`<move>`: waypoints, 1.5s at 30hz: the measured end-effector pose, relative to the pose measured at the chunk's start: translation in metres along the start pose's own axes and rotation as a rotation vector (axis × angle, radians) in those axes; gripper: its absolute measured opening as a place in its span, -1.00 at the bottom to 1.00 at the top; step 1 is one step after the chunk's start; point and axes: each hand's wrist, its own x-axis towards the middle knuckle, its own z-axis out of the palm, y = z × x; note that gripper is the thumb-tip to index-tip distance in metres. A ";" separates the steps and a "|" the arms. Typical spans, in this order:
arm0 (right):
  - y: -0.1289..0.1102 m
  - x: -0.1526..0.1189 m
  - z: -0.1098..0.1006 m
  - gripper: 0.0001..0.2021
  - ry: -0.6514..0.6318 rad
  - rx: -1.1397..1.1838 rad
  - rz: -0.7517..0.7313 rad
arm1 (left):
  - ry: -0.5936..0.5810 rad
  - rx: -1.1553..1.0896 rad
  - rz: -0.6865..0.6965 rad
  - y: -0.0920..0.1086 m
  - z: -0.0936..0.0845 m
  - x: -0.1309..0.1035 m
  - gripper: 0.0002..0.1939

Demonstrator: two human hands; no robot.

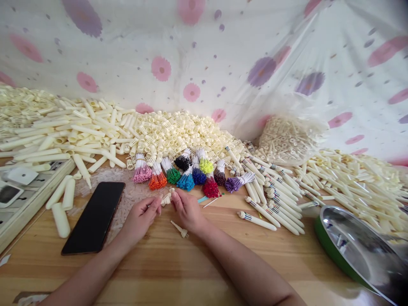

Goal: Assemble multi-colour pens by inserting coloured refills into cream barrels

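Near the middle of the table, my left hand and my right hand meet with their fingers closed around a small cream plastic pen part. The fingertips hide some of it. Just below lies another cream part with a pointed tip, loose on the wood. Behind my hands stand several bundles of thin coloured pen refills, among them a red bundle, an orange bundle and a purple bundle. A single white refill rests beside my right hand.
Slotted cream parts are heaped at the back, with cream barrels on the left. A black phone lies left of my hands. Multicolour pens, a clear bag and a green-sided metal bowl occupy the right.
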 end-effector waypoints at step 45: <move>-0.034 -0.005 0.037 -0.87 -0.333 -0.437 -0.346 | 0.335 1.237 -0.150 0.021 -0.192 0.076 -0.80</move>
